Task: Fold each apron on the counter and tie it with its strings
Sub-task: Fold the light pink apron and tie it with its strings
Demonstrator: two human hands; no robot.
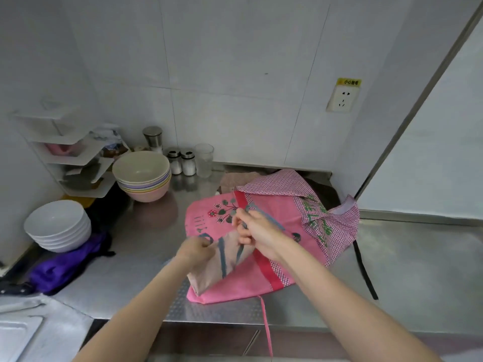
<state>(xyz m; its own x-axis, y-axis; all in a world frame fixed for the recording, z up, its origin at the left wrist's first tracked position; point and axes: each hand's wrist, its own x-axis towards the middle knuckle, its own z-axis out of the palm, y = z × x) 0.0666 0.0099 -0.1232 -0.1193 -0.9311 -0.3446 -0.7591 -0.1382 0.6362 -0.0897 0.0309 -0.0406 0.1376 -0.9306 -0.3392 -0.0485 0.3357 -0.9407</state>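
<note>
In the head view, we were at the tying step on 1 apron. We held a folded beige apron (217, 259) just below the centre of the frame, lifted a little over the pink apron (243, 246) spread on the steel desk (407, 270). Our left hand (196, 250) pinched the bundle's upper left corner, fingers curled onto the cloth. Our right hand (257, 231) pinched a blue-grey string (269, 216), which ran taut toward the upper right.

We judged the fold finished and the wrap under way: 2 blue-grey bands already crossed the bundle. The next move would call for steady tension on the string, another pass or a knot, and a firm left grip so the fold did not slip open.

The beige bundle looked long and narrow, tilted with its low end toward the lower left. The pink apron lay flat and unfolded, with printed flowers, a red band and a checked hem. A pink checked apron (332, 218) lay crumpled at centre right, touching it.
</note>
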